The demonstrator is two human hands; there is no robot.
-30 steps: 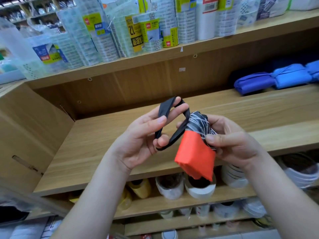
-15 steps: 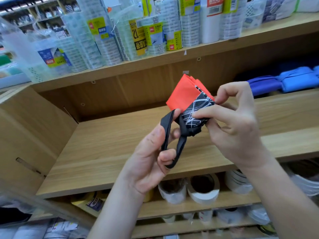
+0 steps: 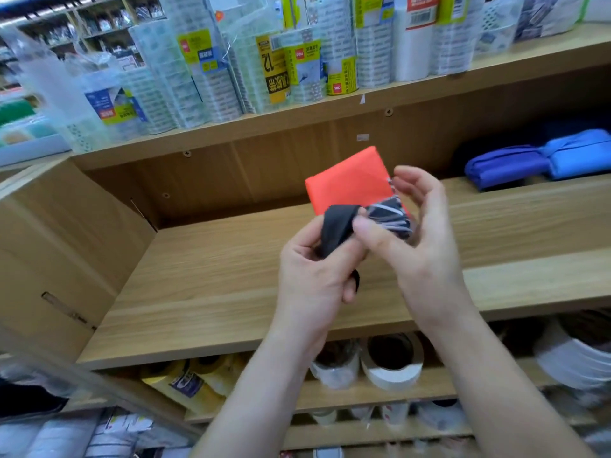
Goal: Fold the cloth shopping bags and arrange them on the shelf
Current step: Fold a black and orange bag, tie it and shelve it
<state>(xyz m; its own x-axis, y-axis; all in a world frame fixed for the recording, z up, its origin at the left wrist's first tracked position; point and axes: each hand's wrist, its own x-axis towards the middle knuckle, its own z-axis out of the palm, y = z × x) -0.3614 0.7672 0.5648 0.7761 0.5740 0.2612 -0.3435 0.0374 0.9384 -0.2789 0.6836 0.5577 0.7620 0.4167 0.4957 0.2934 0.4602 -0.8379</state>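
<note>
Orange folded cloth bag [image 3: 347,183]: soft, light; left hand [image 3: 317,276] grips black strap [image 3: 337,226], right hand [image 3: 416,239] pinches patterned end.

Two hands showed at centre frame, a left hand [image 3: 310,276] and a right hand [image 3: 423,252], and one orange bag [image 3: 347,183] just above them. Two blue bags [image 3: 506,163] lay at the right edge. Two white tape rolls [image 3: 391,368] stood at lower centre. The packs [image 3: 211,71] along the top were too blurred to count.
</note>
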